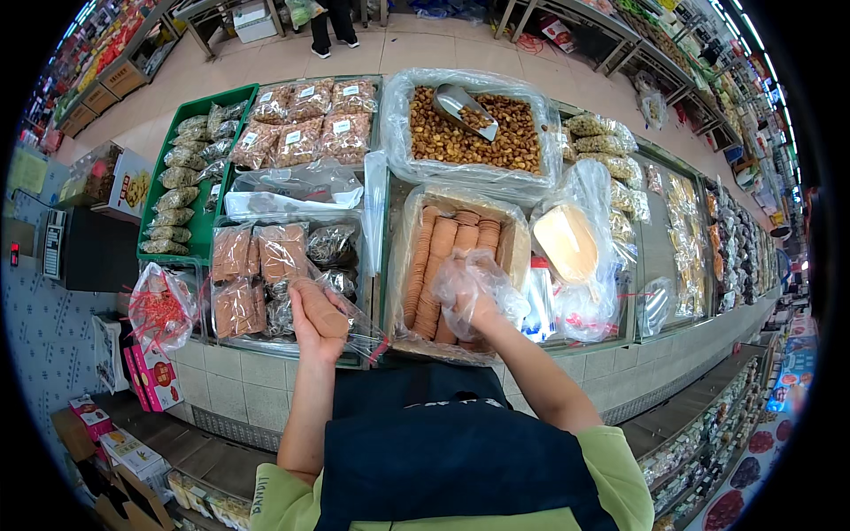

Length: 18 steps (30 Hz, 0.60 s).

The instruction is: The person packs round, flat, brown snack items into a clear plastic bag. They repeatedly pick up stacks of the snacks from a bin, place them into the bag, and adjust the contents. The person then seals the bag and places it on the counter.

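Observation:
My left hand (317,332) is closed around a clear plastic bag holding a stack of thin brown round wafers (320,308), above packed bags at the left of centre. The bag's loose end with a red edge hangs to the right. My right hand (473,299), covered by a crumpled clear plastic bag (465,282), reaches into a lined cardboard box (515,229). Long rows of the same round wafers (441,245) lie in that box. The plastic hides my right fingers, so whether they grip any wafers cannot be seen.
Bagged wafers (240,312) lie left. Behind are a bin of brown nuts or beans (511,133) with a metal scoop (458,106), and a green tray (147,212) of small bags. A pale scoop (566,242) lies right. Across the aisle stands a person (332,26).

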Each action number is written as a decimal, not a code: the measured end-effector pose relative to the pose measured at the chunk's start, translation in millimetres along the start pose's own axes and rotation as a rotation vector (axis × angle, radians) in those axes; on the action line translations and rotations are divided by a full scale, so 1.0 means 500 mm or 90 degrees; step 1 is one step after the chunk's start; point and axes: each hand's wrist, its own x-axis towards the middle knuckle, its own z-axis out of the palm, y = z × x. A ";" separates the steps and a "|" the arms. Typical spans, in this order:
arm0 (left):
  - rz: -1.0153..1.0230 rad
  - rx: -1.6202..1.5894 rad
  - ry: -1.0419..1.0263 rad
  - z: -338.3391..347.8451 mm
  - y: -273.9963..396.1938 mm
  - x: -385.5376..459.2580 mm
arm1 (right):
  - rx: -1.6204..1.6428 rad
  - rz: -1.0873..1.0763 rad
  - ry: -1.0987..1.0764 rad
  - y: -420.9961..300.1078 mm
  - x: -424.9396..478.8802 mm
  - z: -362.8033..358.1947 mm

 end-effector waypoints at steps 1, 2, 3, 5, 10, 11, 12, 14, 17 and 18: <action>-0.005 -0.002 0.006 0.001 0.000 0.001 | -0.001 0.024 -0.016 0.002 0.006 -0.010; -0.008 0.001 0.006 0.001 0.000 0.001 | -0.004 0.030 -0.017 -0.003 0.003 -0.016; -0.012 0.002 0.007 0.000 0.000 0.002 | -0.007 0.037 -0.020 -0.019 -0.001 -0.032; -0.017 0.003 0.008 -0.001 -0.001 0.005 | -0.020 0.023 0.004 -0.024 -0.007 -0.035; -0.017 0.001 0.004 -0.003 0.002 0.014 | -0.055 -0.074 0.119 0.010 -0.018 -0.041; -0.015 0.004 -0.002 -0.005 0.005 0.016 | -0.036 -0.024 0.137 0.018 -0.013 -0.054; -0.013 0.007 -0.008 -0.007 0.008 0.017 | -0.016 0.026 0.155 0.016 -0.008 -0.084; -0.012 0.000 -0.004 -0.004 0.008 0.015 | -0.009 0.143 0.192 0.012 -0.016 -0.165; -0.013 -0.016 0.018 0.014 0.007 0.008 | 0.337 0.077 0.406 0.117 -0.025 -0.220; -0.004 -0.018 0.022 0.010 0.007 0.012 | 0.397 0.007 0.459 0.166 -0.022 -0.226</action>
